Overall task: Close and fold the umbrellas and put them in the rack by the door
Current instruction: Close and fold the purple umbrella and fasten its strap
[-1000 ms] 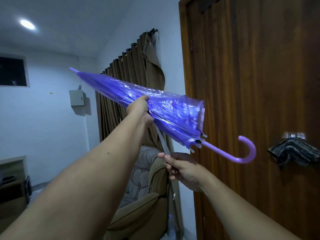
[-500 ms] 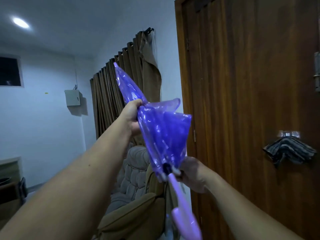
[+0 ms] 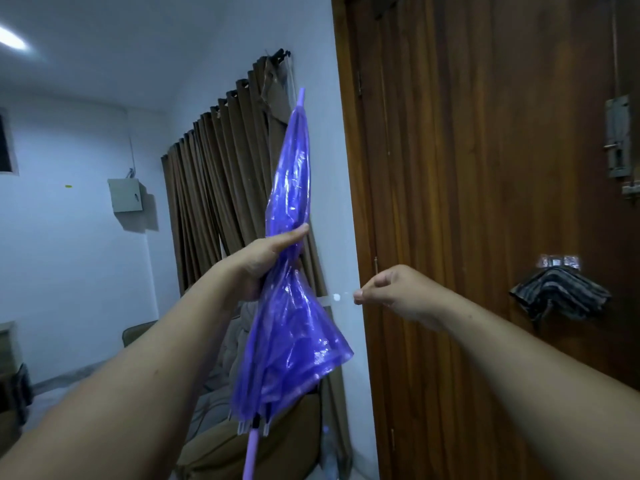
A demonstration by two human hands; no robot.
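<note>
The person held a purple see-through umbrella (image 3: pixel 294 258) up in the air, almost straight, with its tip pointing to the ceiling and its pale purple handle stick going down out of the bottom edge of the view. The left hand (image 3: pixel 266 261) was wrapped tight around the middle of the umbrella, squeezing the plastic into a narrow waist. The right hand (image 3: pixel 391 292) was off to the side, not touching the plastic, with its fingertips pinched together on the end of the clear tie strap (image 3: pixel 334 298), which was pulled out straight from the umbrella. The umbrella looked already closed, so the step in hand seemed to be tying it up. The bottom part of the plastic flared out loose and baggy. The next move would likely need the strap to go round the plastic and its little white snap to be pressed shut, while the left hand kept the folds bunched so they did not pop out. No rack showed anywhere in the view. Nothing carried the umbrella; only the hands did. Just beside it on the right stood a dark brown wooden door (image 3: pixel 485 202) with a metal latch near its right edge and a striped cloth (image 3: pixel 557 296) hanging on it. Behind the umbrella were brown curtains (image 3: pixel 221 188), a brown armchair (image 3: pixel 221 445) low down, a white wall with a small grey box (image 3: pixel 125 195), and a ceiling light at the top left corner.
</note>
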